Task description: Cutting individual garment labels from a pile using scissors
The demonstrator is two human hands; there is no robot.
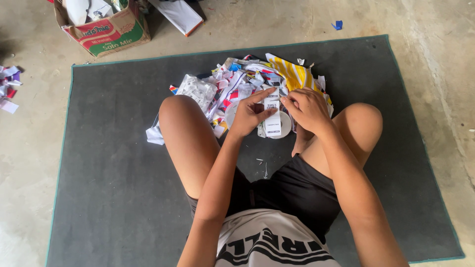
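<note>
I sit cross-legged on a dark grey mat [114, 163]. My left hand [249, 112] and my right hand [307, 109] both pinch a narrow white paper strip [272, 121] with black print, holding it upright between them. Just beneath the strip lies a small round white dish [285, 123], partly hidden by my hands. Behind my hands spreads a heap of cut paper and plastic scraps [237, 86], white, red, blue and yellow-striped.
A cardboard box [106, 29] with papers stands at the back left on the concrete floor. A flat white packet [178, 15] lies beside it. More scraps [9, 89] lie at the far left edge. A blue bit [338, 24] sits beyond the mat.
</note>
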